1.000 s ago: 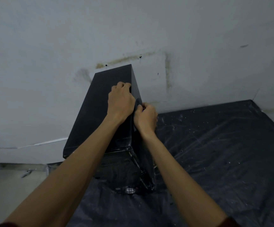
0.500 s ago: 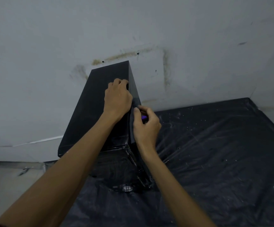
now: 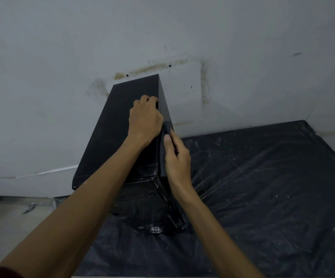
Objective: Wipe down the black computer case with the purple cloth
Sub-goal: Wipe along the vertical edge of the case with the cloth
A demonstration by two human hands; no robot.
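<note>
Black boxy computer case (image 3: 120,129) is gripped (top edge) by the left hand (image 3: 145,119); dark purple cloth (image 3: 168,128) is clutched against its side by the right hand (image 3: 177,159).

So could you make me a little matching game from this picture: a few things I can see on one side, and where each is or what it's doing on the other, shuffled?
Things:
1. left hand
2. right hand
3. plastic sheet
4. brownish stain

Places or states:
A. spread under the computer case, flecked with white
B. on the wall behind the case
C. grips the case's top edge
D. holds the cloth against the case's right side

Pairs: 1-C, 2-D, 3-A, 4-B.
</note>
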